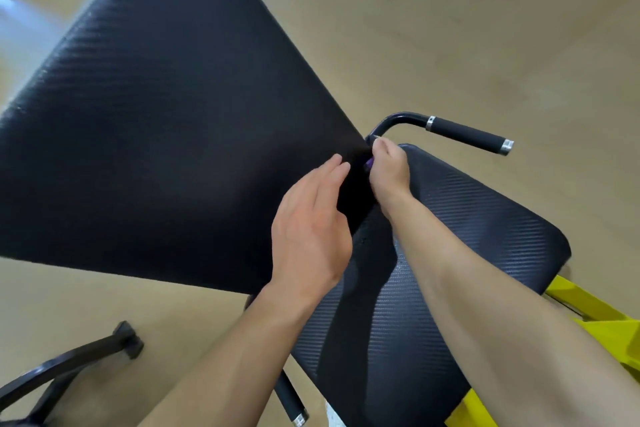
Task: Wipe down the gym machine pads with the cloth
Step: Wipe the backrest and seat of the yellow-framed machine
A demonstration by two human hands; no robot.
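A large black textured back pad (166, 121) fills the left and middle of the head view, tilted up. Below it at the right lies the black seat pad (450, 236). My left hand (311, 222) rests flat with straight fingers on the back pad's lower right edge. My right hand (388, 170) is curled at the seam between the two pads and grips a purple cloth (369, 163), of which only a small bit shows between the fingers.
A black handle bar (467, 133) with a foam grip sticks out to the right behind my right hand. A second handle (292, 399) shows at the bottom. The yellow machine frame (595, 315) is at the lower right, a black foot (128, 340) on the tan floor at the lower left.
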